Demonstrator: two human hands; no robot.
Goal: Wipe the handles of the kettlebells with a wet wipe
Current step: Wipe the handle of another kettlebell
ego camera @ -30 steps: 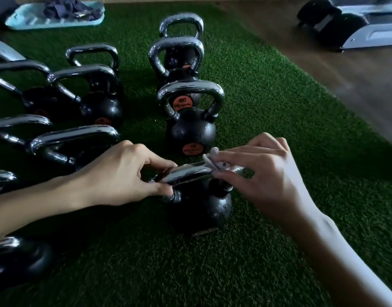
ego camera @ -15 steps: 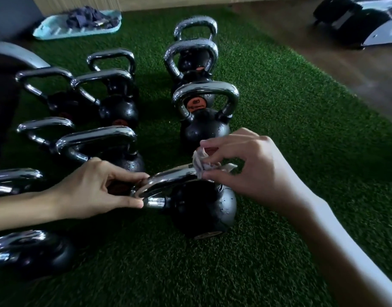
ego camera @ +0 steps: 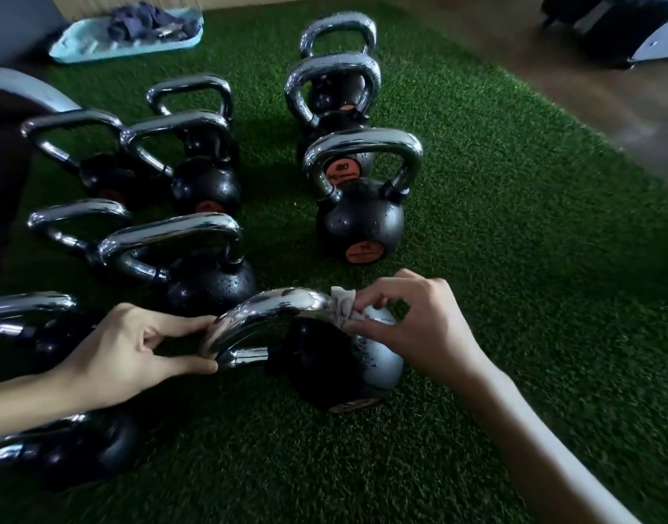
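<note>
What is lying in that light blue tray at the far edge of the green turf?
The light blue tray holds a crumpled heap of dark bluish cloth, blurred. Part of the tray's floor shows bare at its near left. Anything beneath the heap is covered, so that cannot be told.

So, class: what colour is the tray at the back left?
Light blue tray, seen in the head view.

Dim overall; glare on chrome handles (ego camera: 362, 145); dark shadows left; blurred, wide-angle-bent edges.
</note>
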